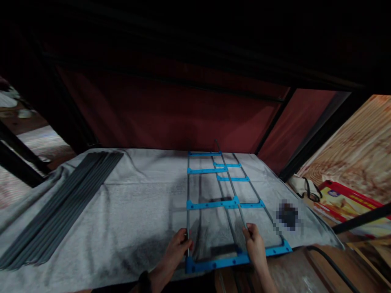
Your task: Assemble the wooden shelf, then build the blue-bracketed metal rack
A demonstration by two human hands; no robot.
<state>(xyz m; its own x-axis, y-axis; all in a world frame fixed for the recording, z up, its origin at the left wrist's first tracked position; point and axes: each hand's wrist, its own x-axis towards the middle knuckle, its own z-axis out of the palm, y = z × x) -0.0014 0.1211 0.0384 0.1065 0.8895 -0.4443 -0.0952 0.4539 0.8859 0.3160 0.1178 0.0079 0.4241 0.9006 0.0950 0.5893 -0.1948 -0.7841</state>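
A lattice frame (pixel 214 204) of thin grey rods joined by blue plastic crossbars lies on a grey cloth (pixel 128 207) over a table. My left hand (pixel 177 250) is closed round the frame's leftmost rod near its front end. My right hand (pixel 255 244) pinches the near end of a middle rod, just above the front blue crossbar (pixel 222 261). Further blue crossbars cross the rods toward the back.
A bundle of long dark grey rods (pixel 64 199) lies diagonally at the cloth's left. A blurred dark patch (pixel 287 215) sits right of the frame. On the wooden floor at right are a red and yellow box (pixel 342 203) and a white bag (pixel 301 185). A red panel (pixel 171 114) rises behind.
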